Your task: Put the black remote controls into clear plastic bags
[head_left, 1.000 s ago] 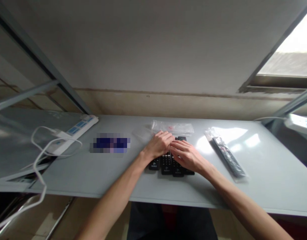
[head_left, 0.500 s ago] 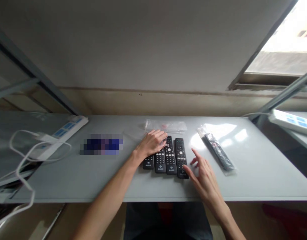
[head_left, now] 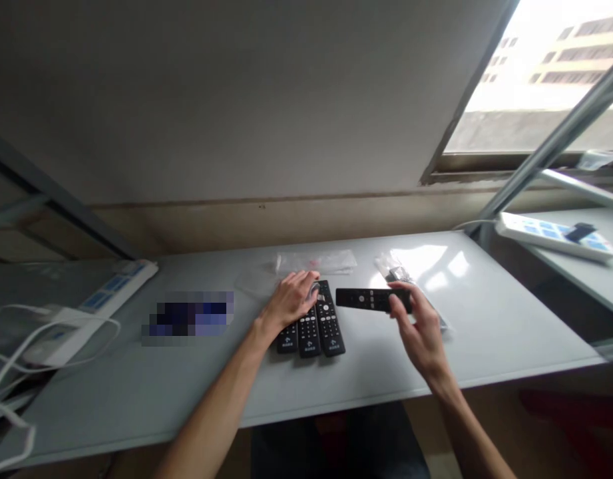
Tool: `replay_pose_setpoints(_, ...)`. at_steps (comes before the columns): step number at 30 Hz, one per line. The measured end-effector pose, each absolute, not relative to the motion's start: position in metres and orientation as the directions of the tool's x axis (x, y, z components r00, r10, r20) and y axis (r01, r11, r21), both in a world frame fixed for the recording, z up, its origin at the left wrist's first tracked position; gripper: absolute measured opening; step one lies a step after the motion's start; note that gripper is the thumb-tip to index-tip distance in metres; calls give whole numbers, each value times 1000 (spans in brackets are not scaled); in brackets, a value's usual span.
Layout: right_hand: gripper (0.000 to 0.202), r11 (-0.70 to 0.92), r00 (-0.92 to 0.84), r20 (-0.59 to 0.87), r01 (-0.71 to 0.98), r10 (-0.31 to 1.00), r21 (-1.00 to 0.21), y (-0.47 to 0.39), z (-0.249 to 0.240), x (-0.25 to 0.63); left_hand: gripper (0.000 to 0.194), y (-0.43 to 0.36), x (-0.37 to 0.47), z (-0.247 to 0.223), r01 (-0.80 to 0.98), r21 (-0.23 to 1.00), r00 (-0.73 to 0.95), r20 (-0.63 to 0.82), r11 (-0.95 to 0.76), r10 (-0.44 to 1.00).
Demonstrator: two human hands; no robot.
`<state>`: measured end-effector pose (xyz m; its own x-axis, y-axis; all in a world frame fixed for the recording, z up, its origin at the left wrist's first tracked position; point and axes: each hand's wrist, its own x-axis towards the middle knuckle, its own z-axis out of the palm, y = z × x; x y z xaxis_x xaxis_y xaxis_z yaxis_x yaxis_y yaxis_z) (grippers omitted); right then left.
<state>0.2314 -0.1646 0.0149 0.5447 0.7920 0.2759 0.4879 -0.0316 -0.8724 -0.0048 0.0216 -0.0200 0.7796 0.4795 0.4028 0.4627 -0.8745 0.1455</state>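
My right hand (head_left: 420, 327) grips a black remote (head_left: 369, 299) by one end, held sideways above the table. Three more black remotes lie side by side: a left one (head_left: 287, 340), a middle one (head_left: 309, 334) and a right one (head_left: 331, 326). Over their upper ends rests my left hand (head_left: 292, 299), its fingers curled; what they pinch, if anything, is too small to make out. Behind my right hand lies a bagged remote (head_left: 400, 273), partly hidden by that hand.
Clear plastic bags (head_left: 316, 262) lie behind the remotes on the grey table (head_left: 196, 392). A blurred-out item (head_left: 189, 317) is to the left. White power strips sit at the far left (head_left: 99, 306) and far right (head_left: 556, 234), with a white cable on the left.
My right hand has closed on the rightmost remote, lifted it off the table and turned it sideways. My left hand stays over the other remotes. The view has shifted to the right.
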Motion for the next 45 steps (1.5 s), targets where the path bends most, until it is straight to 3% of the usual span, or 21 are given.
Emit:
replay_pose_setpoints(3, 30, 163, 579, 355, 357, 734, -920, -127, 43, 255, 21, 21, -6, -17, 461, 141, 758, 451, -876, 472)
replay_pose_setpoints(6, 27, 207, 529, 220, 84, 820, -975, -81, 47, 261, 18, 22, -8, -15, 475, 131, 732, 491, -870, 473)
replay_pose_setpoints(8, 26, 168, 522, 143, -2, 841, -986, -56, 36, 253, 16, 23, -8, -15, 490, 115, 718, 510, -864, 474)
replay_pose_setpoints(16, 25, 120, 537, 98, -7, 838, -993, -47, -19, 228, 13, 21, -10, -11, 557, 130, 706, 447, -820, 550)
replay_pose_setpoints(28, 24, 123, 600, 50, -81, 799, -989, -48, -27, 228, 18, 18, -4, -14, 623, 151, 668, 407, -768, 622)
replay_pose_setpoints(36, 22, 136, 660, 104, 4, 744, -991, -55, -21, 221, 10, 17, -5, -14, 646, 206, 626, 409, -735, 664)
replay_pose_setpoints(40, 20, 140, 654, 112, 10, 748, -990, -60, -16, 217, 24, 14, -4, -14, 645, 219, 638, 374, -732, 673)
replay_pose_setpoints(45, 30, 181, 481, 193, 73, 855, -981, -74, -13, 194, 38, 12, -3, -12, 636, 223, 642, 377, -738, 667)
